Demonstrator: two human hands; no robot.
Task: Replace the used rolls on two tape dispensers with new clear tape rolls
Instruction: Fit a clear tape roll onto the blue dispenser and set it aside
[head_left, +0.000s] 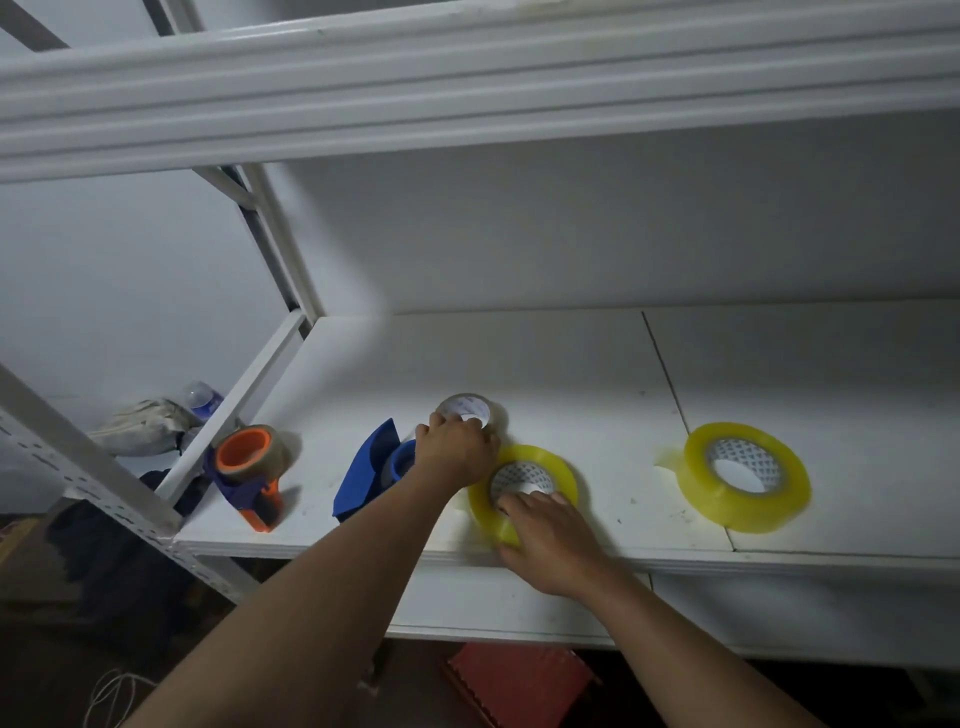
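Right hand (551, 535): nearest cam; fingers curled over near rim of yellowish clear tape roll w/ white patterned core (540, 462), tips in the core hole; roll lies flat on white shelf board (571, 364), near front edge.
Left hand (457, 447): fingers pinching rim of used-up white cardboard tape core (464, 408), which stands just behind the roll.
Blue plastic tape dispenser (369, 473): on shelf, just beside left hand, spool partly hidden by wrist.
Orange-and-purple tape dispenser (249, 473): near shelf's left end, roll mounted on orange hub.
Second yellowish clear tape roll (748, 480): flat on shelf, well apart to right, untouched.
Plastic bottle (201, 399): beyond shelf's left end, blurred.
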